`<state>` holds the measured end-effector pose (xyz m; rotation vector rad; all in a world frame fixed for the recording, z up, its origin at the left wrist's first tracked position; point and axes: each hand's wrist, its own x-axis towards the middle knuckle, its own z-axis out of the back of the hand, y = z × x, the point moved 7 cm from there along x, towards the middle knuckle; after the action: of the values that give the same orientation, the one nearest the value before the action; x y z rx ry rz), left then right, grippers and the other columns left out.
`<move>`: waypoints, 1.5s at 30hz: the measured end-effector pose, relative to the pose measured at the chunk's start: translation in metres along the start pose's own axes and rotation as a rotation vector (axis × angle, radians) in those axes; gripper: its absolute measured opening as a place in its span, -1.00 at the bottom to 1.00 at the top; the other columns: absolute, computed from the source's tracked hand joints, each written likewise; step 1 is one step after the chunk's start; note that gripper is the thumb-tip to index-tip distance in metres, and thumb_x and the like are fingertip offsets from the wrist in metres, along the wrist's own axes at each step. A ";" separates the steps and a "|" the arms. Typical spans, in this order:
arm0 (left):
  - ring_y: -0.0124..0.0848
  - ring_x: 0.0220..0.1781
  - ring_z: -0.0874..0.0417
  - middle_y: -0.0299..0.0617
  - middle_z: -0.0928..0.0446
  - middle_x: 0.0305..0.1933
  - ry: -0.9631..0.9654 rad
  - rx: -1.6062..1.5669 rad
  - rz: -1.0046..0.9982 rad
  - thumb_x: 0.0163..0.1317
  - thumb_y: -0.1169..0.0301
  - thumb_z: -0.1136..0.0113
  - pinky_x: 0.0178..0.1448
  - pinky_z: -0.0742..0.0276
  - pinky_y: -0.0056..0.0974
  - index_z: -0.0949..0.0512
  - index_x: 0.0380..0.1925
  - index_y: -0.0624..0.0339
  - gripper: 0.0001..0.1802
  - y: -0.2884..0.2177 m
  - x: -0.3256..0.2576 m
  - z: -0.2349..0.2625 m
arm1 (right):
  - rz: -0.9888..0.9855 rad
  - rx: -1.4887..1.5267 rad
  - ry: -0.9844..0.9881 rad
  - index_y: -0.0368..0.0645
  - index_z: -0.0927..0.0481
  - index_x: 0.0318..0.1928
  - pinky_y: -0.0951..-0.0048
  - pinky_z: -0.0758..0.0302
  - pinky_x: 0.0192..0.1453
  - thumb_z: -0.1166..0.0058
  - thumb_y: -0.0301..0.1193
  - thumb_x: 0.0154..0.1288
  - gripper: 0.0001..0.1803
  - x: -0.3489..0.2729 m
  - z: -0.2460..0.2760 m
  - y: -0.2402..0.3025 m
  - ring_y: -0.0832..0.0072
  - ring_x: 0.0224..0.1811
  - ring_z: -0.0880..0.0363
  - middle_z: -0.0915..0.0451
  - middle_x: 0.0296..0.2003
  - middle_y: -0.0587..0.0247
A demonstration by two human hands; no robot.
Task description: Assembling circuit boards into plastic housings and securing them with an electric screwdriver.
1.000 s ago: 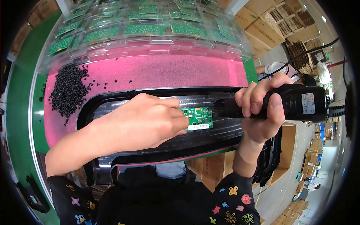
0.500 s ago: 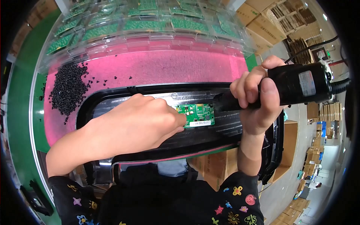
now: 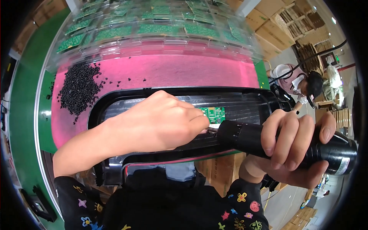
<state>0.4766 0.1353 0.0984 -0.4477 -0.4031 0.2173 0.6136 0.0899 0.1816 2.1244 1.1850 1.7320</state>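
Apparently I'm at the step of bringing the black power driver to the near edge of the green circuit board, which sits within the black shell. My right hand has its fingers wrapped round the driver; the next move seems to call for steadying its tip. My left hand bunches its fingers at the board's left end, hiding their tips, so I can't tell what they pinch.

Green circuit board — part-hidden, inside shallow black housing — with black screwdriver at four o'clock, pointing roughly toward nine o'clock.
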 end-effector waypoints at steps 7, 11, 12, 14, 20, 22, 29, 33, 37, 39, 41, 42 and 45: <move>-0.16 -0.36 -0.68 -0.14 -0.61 -0.40 0.035 -0.095 0.004 0.02 0.54 -0.29 -0.37 -0.60 -0.15 -0.55 -0.31 0.26 -0.80 0.001 0.000 0.004 | 0.029 0.064 0.049 -0.12 -0.25 -0.04 0.61 -0.46 -0.54 -0.16 -0.27 0.27 -0.60 -0.003 0.002 -0.002 0.67 -0.72 -0.42 -0.48 -0.59 0.40; -0.16 -0.26 -0.72 -0.14 -0.66 -0.32 0.019 -0.076 0.064 0.11 0.54 -0.30 -0.34 -0.63 -0.16 -0.58 -0.25 0.28 -0.81 0.006 -0.003 0.004 | 0.053 0.034 0.023 -0.11 -0.26 -0.04 0.58 -0.44 -0.51 -0.16 -0.27 0.27 -0.60 -0.006 0.007 0.004 0.66 -0.69 -0.42 -0.47 -0.60 0.40; -0.16 -0.26 -0.72 -0.14 -0.66 -0.32 0.017 -0.078 0.064 0.11 0.54 -0.30 -0.34 -0.63 -0.16 -0.58 -0.25 0.28 -0.81 0.006 -0.003 0.004 | 0.060 0.019 0.033 -0.10 -0.26 -0.04 0.56 -0.42 -0.51 -0.14 -0.26 0.28 -0.60 -0.007 0.009 0.008 0.65 -0.69 -0.42 -0.46 -0.60 0.41; -0.17 -0.27 -0.71 -0.15 -0.66 -0.30 -0.181 -0.097 0.138 0.17 0.48 -0.29 -0.35 -0.62 -0.17 -0.59 -0.29 0.28 -0.86 0.010 -0.006 0.018 | -0.014 -0.053 0.023 -0.11 -0.25 -0.03 0.55 -0.39 -0.50 -0.12 -0.26 0.30 -0.61 -0.007 0.016 0.010 0.64 -0.69 -0.40 -0.46 -0.59 0.41; -0.13 -0.26 -0.66 -0.13 -0.61 -0.30 -0.028 0.158 0.262 0.18 0.45 -0.28 -0.36 -0.58 -0.16 -0.57 -0.35 0.28 -0.88 0.014 -0.009 0.007 | -0.234 -0.313 -0.066 -0.09 -0.26 -0.01 0.50 -0.29 -0.53 -0.06 -0.22 0.32 -0.62 -0.022 0.048 -0.004 0.60 -0.72 -0.27 -0.36 -0.61 0.40; -0.13 -0.25 -0.66 -0.13 -0.60 -0.31 -0.029 0.165 0.273 0.17 0.46 -0.28 -0.35 -0.58 -0.15 -0.57 -0.35 0.28 -0.88 0.017 -0.010 0.006 | -0.268 -0.308 -0.198 -0.10 -0.26 -0.03 0.45 -0.32 -0.59 -0.21 -0.25 0.22 -0.54 -0.026 0.054 -0.007 0.53 -0.72 -0.28 -0.36 -0.65 0.33; -0.03 -0.23 -0.64 -0.03 -0.53 -0.32 0.037 0.014 0.258 0.15 0.54 -0.14 -0.30 -0.60 -0.03 -0.49 -0.40 0.33 -0.93 0.018 -0.008 0.000 | -0.286 -0.302 -0.220 -0.11 -0.27 -0.05 0.47 -0.32 -0.60 -0.25 -0.23 0.21 -0.53 -0.029 0.059 -0.012 0.55 -0.73 -0.27 -0.37 -0.65 0.34; -0.08 -0.23 -0.64 -0.11 -0.56 -0.12 0.081 -0.050 0.316 0.24 0.45 -0.22 -0.21 -0.58 -0.07 -0.56 -0.32 0.31 -0.87 0.023 -0.010 -0.005 | -0.312 -0.283 -0.177 -0.12 -0.27 -0.07 0.47 -0.32 -0.59 -0.30 -0.24 0.18 -0.50 -0.026 0.058 -0.015 0.55 -0.72 -0.28 -0.37 -0.65 0.34; -0.05 -0.24 -0.62 -0.09 -0.52 -0.06 0.120 -0.173 0.367 0.28 0.44 -0.21 -0.20 -0.55 -0.07 -0.56 -0.30 0.34 -0.85 0.025 -0.013 -0.006 | -0.323 -0.337 0.024 -0.07 -0.21 -0.05 0.48 -0.35 -0.53 -0.12 -0.20 0.29 -0.58 -0.024 0.046 -0.020 0.59 -0.71 -0.32 -0.36 -0.61 0.41; -0.05 -0.24 -0.61 -0.07 -0.50 -0.05 0.140 -0.179 0.366 0.29 0.45 -0.20 -0.19 -0.53 -0.07 -0.56 -0.30 0.36 -0.85 0.026 -0.015 -0.009 | -0.291 -0.182 -0.076 -0.14 -0.28 -0.10 0.45 -0.35 -0.51 -0.35 -0.27 0.14 -0.49 -0.025 0.049 -0.019 0.56 -0.67 -0.33 -0.39 -0.63 0.34; -0.05 -0.25 -0.61 -0.06 -0.51 -0.05 0.140 -0.213 0.368 0.29 0.46 -0.20 -0.18 -0.53 -0.07 -0.57 -0.31 0.37 -0.85 0.028 -0.013 -0.009 | -0.314 -0.139 -0.046 -0.14 -0.28 -0.10 0.46 -0.34 -0.50 -0.36 -0.27 0.13 -0.48 -0.025 0.053 -0.023 0.56 -0.67 -0.32 -0.39 -0.62 0.34; -0.06 -0.25 -0.61 -0.05 -0.51 -0.05 0.137 -0.239 0.375 0.29 0.46 -0.20 -0.18 -0.53 -0.07 -0.57 -0.32 0.38 -0.85 0.028 -0.012 -0.008 | -0.333 -0.089 -0.010 -0.14 -0.28 -0.11 0.47 -0.33 -0.49 -0.37 -0.27 0.13 -0.48 -0.025 0.053 -0.026 0.57 -0.66 -0.32 -0.39 -0.61 0.35; -0.06 -0.24 -0.61 -0.03 -0.51 -0.04 0.129 -0.264 0.389 0.29 0.46 -0.20 -0.17 -0.53 -0.08 -0.58 -0.35 0.39 -0.84 0.027 -0.013 -0.006 | -0.351 -0.123 -0.033 -0.15 -0.29 -0.11 0.47 -0.33 -0.47 -0.37 -0.28 0.12 -0.48 -0.026 0.049 -0.031 0.59 -0.65 -0.31 -0.39 -0.60 0.37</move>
<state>0.4645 0.1532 0.0770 -0.7960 -0.2149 0.5132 0.6420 0.1109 0.1286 1.7430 1.3111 1.5636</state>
